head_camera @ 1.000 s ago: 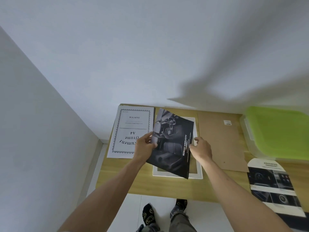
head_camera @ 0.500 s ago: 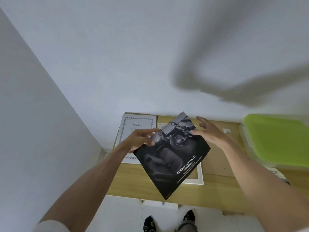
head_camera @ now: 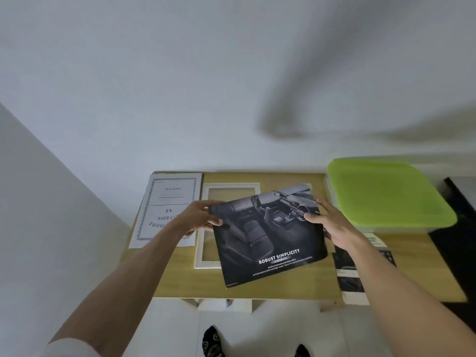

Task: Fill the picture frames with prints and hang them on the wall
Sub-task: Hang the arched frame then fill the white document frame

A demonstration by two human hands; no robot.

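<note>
A dark print [head_camera: 268, 235] of a car interior, lettered "ROBUST SIMPLICITY", hangs above the wooden table [head_camera: 283, 287]. My left hand [head_camera: 198, 217] pinches its left edge and my right hand [head_camera: 332, 225] grips its right edge, thumb on top. Under the print a white picture frame [head_camera: 206, 253] lies flat on the table, its right part hidden by the print.
A bordered white insert sheet [head_camera: 167, 207] lies left of the frame. A clear box with a green lid [head_camera: 386, 194] stands at the table's right. Another car print [head_camera: 360, 274] lies near the front right corner, partly under my right arm. A white wall rises behind the table.
The print has turned from a diagonal tilt to nearly level and upright reading. My right hand, which hovered by its top corner, now grips the right edge. The view has shifted.
</note>
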